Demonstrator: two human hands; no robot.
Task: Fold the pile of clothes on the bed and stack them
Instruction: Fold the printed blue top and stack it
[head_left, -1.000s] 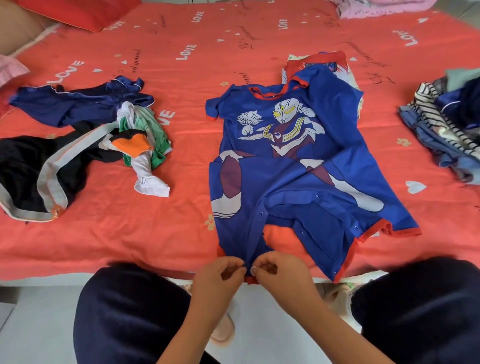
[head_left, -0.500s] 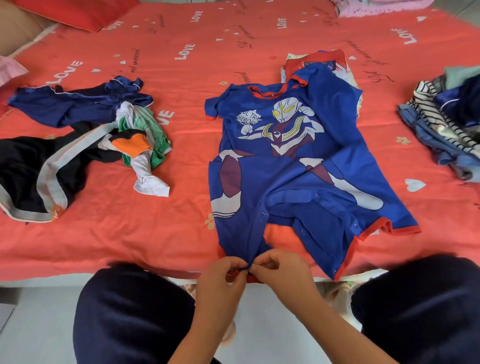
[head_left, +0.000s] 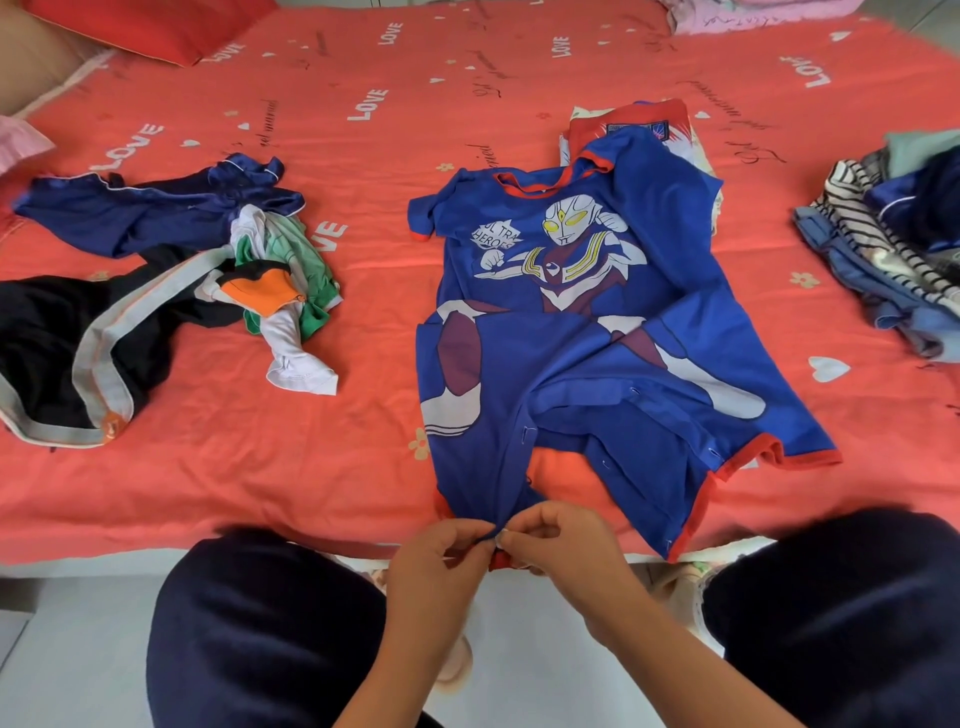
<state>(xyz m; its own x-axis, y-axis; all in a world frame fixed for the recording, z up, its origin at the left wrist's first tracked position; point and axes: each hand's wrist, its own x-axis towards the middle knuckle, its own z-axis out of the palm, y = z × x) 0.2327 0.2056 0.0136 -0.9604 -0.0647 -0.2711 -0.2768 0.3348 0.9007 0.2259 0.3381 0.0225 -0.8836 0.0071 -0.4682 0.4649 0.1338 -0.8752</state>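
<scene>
The blue romper (head_left: 566, 332) lies flat in the middle of the frame on the red bedsheet (head_left: 363, 467). At its lower hem, the left hand (head_left: 439, 558) and right hand (head_left: 563, 543) pinch the fabric together, fingertips touching.

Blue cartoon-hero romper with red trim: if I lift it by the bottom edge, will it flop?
Probably floppy: the blue cartoon-hero romper lies creased on the red bedsheet, so it would likely sag. It looks thin, so probably light. Left hand and right hand pinch one leg edge; the open leg flaps may dangle apart.
</scene>
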